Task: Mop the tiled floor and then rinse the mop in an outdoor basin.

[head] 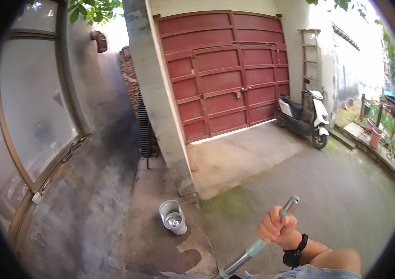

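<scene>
My right hand (275,225) is wrapped around a metal pole with pale green sleeves (256,247), like a mop handle. Its bare metal tip pokes out above my fist, and the lower part slants down to the left, out of the picture. A black watch-like band (295,253) circles my wrist. My left hand is out of view. Left of the pole, a grey-white bucket (178,228) stands upright on the concrete, apart from my hand. Something shiny, a metal basket or water, shows inside it. A dark wet patch (183,259) spreads on the floor in front of the bucket.
A concrete pillar (166,115) rises behind the bucket. Beyond stands a red metal gate (218,76), shut, with a white-and-black scooter (303,111) beside it. A ladder (310,59) leans at the wall. Glazed panels (37,97) line the left; a planted bed with pots (376,137) lies right.
</scene>
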The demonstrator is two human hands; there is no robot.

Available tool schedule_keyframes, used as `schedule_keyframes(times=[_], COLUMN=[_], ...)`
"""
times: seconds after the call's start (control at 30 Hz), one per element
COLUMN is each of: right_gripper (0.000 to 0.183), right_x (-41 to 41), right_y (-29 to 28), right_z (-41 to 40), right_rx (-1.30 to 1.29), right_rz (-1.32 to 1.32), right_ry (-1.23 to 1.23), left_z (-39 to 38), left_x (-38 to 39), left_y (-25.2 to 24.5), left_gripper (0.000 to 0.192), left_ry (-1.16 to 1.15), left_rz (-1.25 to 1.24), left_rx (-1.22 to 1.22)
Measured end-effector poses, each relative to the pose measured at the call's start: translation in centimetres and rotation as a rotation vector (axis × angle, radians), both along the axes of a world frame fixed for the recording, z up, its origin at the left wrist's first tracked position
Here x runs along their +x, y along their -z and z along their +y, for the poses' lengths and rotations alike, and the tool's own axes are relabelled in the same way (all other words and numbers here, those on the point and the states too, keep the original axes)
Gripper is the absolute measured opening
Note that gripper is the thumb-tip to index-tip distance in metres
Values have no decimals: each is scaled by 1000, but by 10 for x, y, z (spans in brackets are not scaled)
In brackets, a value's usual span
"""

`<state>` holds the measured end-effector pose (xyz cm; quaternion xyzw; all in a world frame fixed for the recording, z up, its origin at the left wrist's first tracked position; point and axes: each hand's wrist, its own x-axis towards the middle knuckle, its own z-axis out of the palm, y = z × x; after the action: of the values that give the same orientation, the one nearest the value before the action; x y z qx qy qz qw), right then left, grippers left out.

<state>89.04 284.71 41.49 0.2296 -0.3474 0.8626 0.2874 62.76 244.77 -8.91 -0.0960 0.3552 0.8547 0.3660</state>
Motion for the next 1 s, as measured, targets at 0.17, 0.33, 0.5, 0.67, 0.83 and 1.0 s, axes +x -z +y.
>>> schedule_keyframes(times=[0.17, 0.33, 0.5, 0.67, 0.83, 1.0], right_gripper=[24, 22, 24, 24, 23, 20], right_x=[1, 23, 17, 28, 32, 42], right_y=[8, -3, 7, -2, 18, 77], right_z=[-33, -13, -27, -11, -6, 21], right_rx=[103, 52, -5, 60, -3, -104], right_rz=[-45, 69, -38, -58, -104, -294], right_ry=[-61, -52, 11, 1, 93, 292], left_z=[12, 9, -1, -31, -51, -44], left_x=[-2, -2, 2, 9, 3, -3], left_y=[-8, -8, -14, -8, -13, -9], left_gripper=[25, 30, 34, 39, 35, 22], left_ry=[50, 67, 76, 79, 57, -105], left_rz=[-25, -58, -96, -165, -246, -443], left_rx=[25, 44, 59, 140, 42, -448])
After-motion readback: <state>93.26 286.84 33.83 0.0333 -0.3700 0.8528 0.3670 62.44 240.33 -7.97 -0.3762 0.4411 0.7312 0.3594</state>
